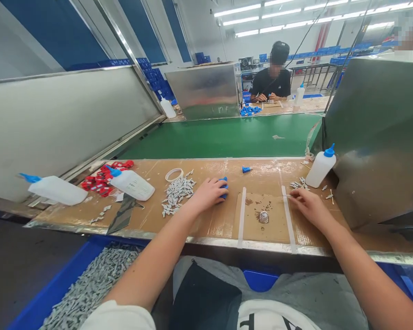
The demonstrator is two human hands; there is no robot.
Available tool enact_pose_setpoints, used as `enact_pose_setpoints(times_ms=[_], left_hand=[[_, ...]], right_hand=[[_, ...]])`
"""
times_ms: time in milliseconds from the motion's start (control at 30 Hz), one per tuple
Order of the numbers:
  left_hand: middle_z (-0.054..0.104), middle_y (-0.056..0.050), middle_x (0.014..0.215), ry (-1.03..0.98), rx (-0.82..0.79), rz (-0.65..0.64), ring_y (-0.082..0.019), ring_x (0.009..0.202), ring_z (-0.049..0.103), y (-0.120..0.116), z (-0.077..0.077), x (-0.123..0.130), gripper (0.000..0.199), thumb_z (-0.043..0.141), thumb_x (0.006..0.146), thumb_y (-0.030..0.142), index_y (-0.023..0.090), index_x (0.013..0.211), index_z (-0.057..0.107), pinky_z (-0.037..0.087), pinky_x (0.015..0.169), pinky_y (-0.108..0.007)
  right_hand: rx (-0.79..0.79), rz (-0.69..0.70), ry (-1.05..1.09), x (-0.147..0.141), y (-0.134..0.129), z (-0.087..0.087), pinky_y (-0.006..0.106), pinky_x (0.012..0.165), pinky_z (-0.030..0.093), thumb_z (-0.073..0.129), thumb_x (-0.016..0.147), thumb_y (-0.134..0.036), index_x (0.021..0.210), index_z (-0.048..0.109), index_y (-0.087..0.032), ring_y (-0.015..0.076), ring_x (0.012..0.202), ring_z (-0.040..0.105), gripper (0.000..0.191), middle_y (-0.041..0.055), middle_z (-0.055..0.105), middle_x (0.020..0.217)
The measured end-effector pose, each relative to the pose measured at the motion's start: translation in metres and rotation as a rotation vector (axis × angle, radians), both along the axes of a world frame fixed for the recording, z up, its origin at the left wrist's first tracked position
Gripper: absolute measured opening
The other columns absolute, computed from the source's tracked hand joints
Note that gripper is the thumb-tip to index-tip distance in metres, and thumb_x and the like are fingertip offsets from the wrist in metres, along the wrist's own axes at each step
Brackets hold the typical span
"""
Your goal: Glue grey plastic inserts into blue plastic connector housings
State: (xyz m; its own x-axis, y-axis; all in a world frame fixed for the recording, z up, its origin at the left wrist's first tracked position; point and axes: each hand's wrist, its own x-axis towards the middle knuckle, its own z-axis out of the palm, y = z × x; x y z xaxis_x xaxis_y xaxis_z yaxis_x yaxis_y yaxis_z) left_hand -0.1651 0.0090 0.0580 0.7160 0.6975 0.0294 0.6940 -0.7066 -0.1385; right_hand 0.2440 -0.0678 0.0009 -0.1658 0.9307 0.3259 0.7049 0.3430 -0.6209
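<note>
My left hand (211, 191) is over blue plastic parts (223, 184) on the brown-covered bench, its fingers curled round them. My right hand (306, 205) is low over the bench at the right, thumb and fingers pinched on a thin pale stick (284, 197) that points left. Between my hands lies a cardboard sheet (251, 229) under two white tape strips, with a small metallic cup-like piece (263, 217) and dark spots on it. One loose blue part (246, 169) sits farther back. Left of my left hand is a pile of small grey parts (179, 195).
White bottles with blue tips lie at left (132, 184) and stand at right (321, 167). Red parts (101, 178) and a tape roll (174, 174) are on the bench. A green belt (213, 137) runs behind; a person (271, 82) sits beyond. A blue bin (69, 270) holds grey parts.
</note>
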Motion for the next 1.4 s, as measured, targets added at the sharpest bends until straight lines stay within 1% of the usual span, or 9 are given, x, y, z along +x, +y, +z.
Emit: enact_pose_setpoints(times_ms=[67, 200, 333, 467, 633, 800, 967, 1167, 1400], left_hand=[[0.065, -0.008, 0.133, 0.004, 0.045, -0.005, -0.028, 0.118, 0.056, 0.0, -0.008, 0.001, 0.005, 0.071, 0.092, 0.023, 0.024, 0.096, 0.074, 0.037, 0.093, -0.039], [0.065, -0.009, 0.13, -0.039, 0.063, -0.01, -0.029, 0.117, 0.055, 0.004, -0.012, 0.001, 0.008, 0.067, 0.096, 0.024, 0.023, 0.09, 0.072, 0.036, 0.092, -0.04], [0.065, -0.014, 0.123, -0.055, 0.108, 0.07, -0.033, 0.114, 0.056, -0.004, -0.01, 0.0, 0.012, 0.072, 0.09, 0.026, 0.021, 0.102, 0.072, 0.037, 0.091, -0.042], [0.066, -0.016, 0.111, -0.039, 0.116, 0.141, -0.033, 0.107, 0.057, -0.013, -0.012, 0.004, 0.015, 0.06, 0.091, 0.014, 0.018, 0.098, 0.072, 0.036, 0.085, -0.043], [0.064, -0.017, 0.104, -0.08, 0.1, 0.159, -0.034, 0.105, 0.055, -0.015, -0.017, 0.008, 0.023, 0.056, 0.087, 0.008, 0.017, 0.102, 0.071, 0.035, 0.085, -0.045], [0.063, -0.019, 0.103, -0.105, 0.172, 0.295, -0.037, 0.105, 0.053, -0.028, -0.021, 0.013, 0.024, 0.053, 0.091, 0.011, 0.017, 0.106, 0.07, 0.035, 0.084, -0.047], [0.065, -0.018, 0.106, -0.043, 0.215, 0.376, -0.035, 0.104, 0.054, -0.036, -0.024, 0.017, 0.029, 0.048, 0.094, 0.012, 0.017, 0.112, 0.07, 0.038, 0.084, -0.047], [0.068, -0.013, 0.109, -0.128, 0.094, 0.285, -0.031, 0.108, 0.056, -0.029, -0.023, 0.007, 0.032, 0.057, 0.091, 0.013, 0.021, 0.118, 0.07, 0.041, 0.088, -0.044], [0.07, -0.007, 0.106, -0.256, -0.102, 0.126, -0.025, 0.106, 0.06, -0.008, -0.02, -0.002, 0.015, 0.066, 0.093, 0.017, 0.023, 0.105, 0.071, 0.043, 0.093, -0.038]], right_hand=[[-0.027, 0.129, 0.122, -0.017, -0.01, 0.01, 0.034, 0.076, 0.058, 0.06, 0.1, -0.048, 0.098, 0.071, -0.022, 0.0223, 0.083, 0.071, 0.028, 0.0078, 0.075, 0.094], [-0.003, 0.294, 0.161, -0.043, -0.025, 0.02, 0.034, 0.083, 0.059, 0.061, 0.102, -0.043, 0.098, 0.076, -0.023, 0.0214, 0.089, 0.073, 0.025, 0.0071, 0.076, 0.096], [0.038, 0.315, 0.147, -0.049, -0.026, 0.012, 0.034, 0.083, 0.06, 0.059, 0.104, -0.042, 0.099, 0.078, -0.024, 0.0216, 0.091, 0.074, 0.027, 0.0081, 0.078, 0.1], [0.073, 0.326, 0.064, -0.046, -0.024, 0.003, 0.036, 0.083, 0.061, 0.054, 0.106, -0.041, 0.102, 0.079, -0.024, 0.0222, 0.093, 0.074, 0.03, 0.0097, 0.077, 0.102], [0.063, 0.388, 0.005, -0.046, -0.028, 0.006, 0.037, 0.082, 0.061, 0.053, 0.107, -0.038, 0.107, 0.078, -0.025, 0.0222, 0.093, 0.073, 0.029, 0.0104, 0.077, 0.103], [-0.027, 0.279, 0.169, -0.054, -0.021, 0.018, 0.036, 0.083, 0.06, 0.061, 0.101, -0.047, 0.098, 0.078, -0.024, 0.0222, 0.088, 0.072, 0.029, 0.0087, 0.077, 0.096], [-0.25, 0.142, 0.55, -0.065, 0.018, 0.022, 0.034, 0.071, 0.061, 0.073, 0.087, -0.063, 0.084, 0.073, -0.02, 0.02, 0.072, 0.07, 0.044, 0.0053, 0.072, 0.076], [-0.401, 0.13, 0.8, -0.077, 0.057, 0.013, 0.035, 0.07, 0.065, 0.084, 0.068, -0.071, 0.076, 0.07, -0.018, 0.0165, 0.064, 0.067, 0.055, 0.0028, 0.068, 0.069], [-0.491, 0.134, 0.922, -0.068, 0.063, -0.007, 0.033, 0.075, 0.065, 0.091, 0.067, -0.059, 0.085, 0.076, -0.019, 0.0156, 0.069, 0.07, 0.047, 0.003, 0.073, 0.075]])
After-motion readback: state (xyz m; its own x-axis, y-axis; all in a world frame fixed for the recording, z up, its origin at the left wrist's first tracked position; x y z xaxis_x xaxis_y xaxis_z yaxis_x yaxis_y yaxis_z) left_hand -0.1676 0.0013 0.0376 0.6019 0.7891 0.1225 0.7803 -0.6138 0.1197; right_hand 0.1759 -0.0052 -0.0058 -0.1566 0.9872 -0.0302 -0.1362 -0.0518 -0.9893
